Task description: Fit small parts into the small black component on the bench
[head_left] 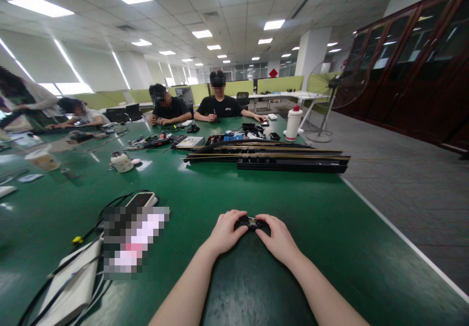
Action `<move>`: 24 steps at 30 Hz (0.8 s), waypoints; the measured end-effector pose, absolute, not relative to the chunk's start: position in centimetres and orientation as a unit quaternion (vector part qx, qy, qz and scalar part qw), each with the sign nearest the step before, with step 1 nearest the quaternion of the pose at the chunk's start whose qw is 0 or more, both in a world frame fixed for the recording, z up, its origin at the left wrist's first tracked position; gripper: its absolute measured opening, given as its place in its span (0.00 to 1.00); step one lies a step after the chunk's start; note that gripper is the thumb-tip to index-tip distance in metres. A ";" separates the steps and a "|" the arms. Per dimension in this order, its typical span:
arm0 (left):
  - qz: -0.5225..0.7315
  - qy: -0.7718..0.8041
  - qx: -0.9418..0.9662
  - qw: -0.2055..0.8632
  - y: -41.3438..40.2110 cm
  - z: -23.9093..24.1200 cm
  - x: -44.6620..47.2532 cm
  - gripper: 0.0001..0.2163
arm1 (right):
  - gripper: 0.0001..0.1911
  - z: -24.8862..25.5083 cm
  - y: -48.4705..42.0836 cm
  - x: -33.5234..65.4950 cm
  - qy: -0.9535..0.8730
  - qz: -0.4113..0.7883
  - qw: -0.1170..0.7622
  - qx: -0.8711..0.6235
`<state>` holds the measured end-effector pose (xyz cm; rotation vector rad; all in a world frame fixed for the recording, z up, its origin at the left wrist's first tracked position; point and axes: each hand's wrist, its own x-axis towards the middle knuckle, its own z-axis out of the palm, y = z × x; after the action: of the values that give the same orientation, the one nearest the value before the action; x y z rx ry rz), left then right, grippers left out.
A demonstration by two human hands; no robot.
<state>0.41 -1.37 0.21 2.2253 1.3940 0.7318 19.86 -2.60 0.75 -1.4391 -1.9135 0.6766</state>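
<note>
A small black part with a shiny metal piece in its middle [252,223] lies between my two hands, low over the green table [293,194]. Its exact kind is too small to tell. My left hand [227,230] pinches its left end between thumb and fingers. At the opposite end, my right hand [276,234] grips it the same way. The fingertips cover both ends of the part. Beyond my hands lies a bundle of long black rails [293,164] with thin brass-coloured rods along it.
To the left are a white notebook [69,282], cables and a phone-like device [141,201]. Farther back stand a patterned white pot [121,162], a paper cup [43,159] and a white bottle with a red top [293,123]. Several people sit across the table; a fan [331,84] stands right.
</note>
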 end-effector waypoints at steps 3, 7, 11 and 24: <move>0.265 0.500 0.798 0.207 -1.4 0.2 0.4 0.17 | 0.15 0.7 -2.6 19.9 -0.730 0.257 0.319 -0.546; 0.268 0.499 0.797 0.210 -1.4 0.1 0.4 0.17 | 0.15 0.6 -2.5 19.9 -0.735 0.253 0.319 -0.542; 0.274 0.500 0.793 0.215 -1.3 0.1 0.4 0.19 | 0.17 0.5 -2.5 19.9 -0.732 0.251 0.332 -0.540; 0.280 0.503 0.785 0.227 -1.2 -0.3 0.3 0.25 | 0.19 0.3 -2.6 19.9 -0.738 0.248 0.352 -0.519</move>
<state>0.26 -1.21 -0.29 2.1639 1.3872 0.7713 19.88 -2.56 0.33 -1.3443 -1.9101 0.6430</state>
